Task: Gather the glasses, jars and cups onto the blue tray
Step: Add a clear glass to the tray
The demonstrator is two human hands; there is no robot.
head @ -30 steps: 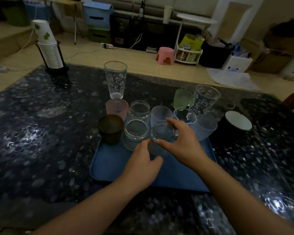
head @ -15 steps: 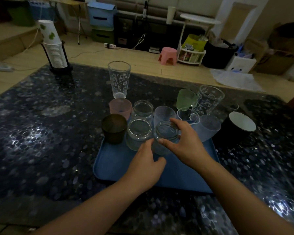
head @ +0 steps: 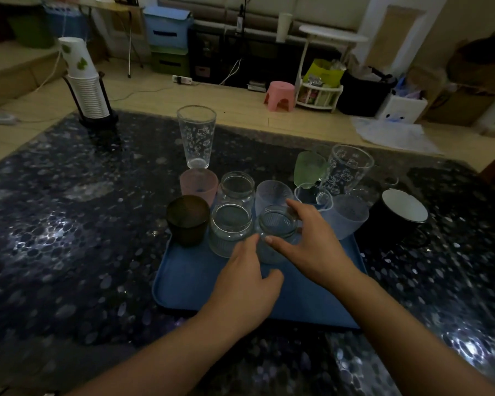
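Both hands low over the blue tray [head: 189,284], busy with one clear jar [head: 277,224] in the front row. Right hand [head: 312,247] spread in a wide curl around the jar's mouth, thumb at the near rim and fingers [head: 297,208] over the far side, apparently holding it by the rim, probably to steady or nudge it into line. Left hand [head: 246,284] loosely half closed, fingertips up against the jar's near wall, holding nothing; whether actually touching the glass, hard to tell. Packed tight on the tray's far half, most likely to leave room in front: a dark cup [head: 187,220] at the left, a second clear jar [head: 230,228] beside it, then the held jar; behind them a pink cup [head: 197,184], a third jar [head: 236,187] and a frosted cup [head: 269,192]. At the right, a pale cup [head: 349,218] tilted against the tray's edge, with a small glass mug [head: 312,195], a green cup [head: 309,168] and a printed glass [head: 349,170] crowded behind, on or off the tray unclear. Not yet gathered, by the look of it: a tall printed glass [head: 196,135] standing on the table [head: 69,224] just beyond the tray, and a black mug [head: 397,215] on the table to the right. Risk in this crowding: glass knocking glass.
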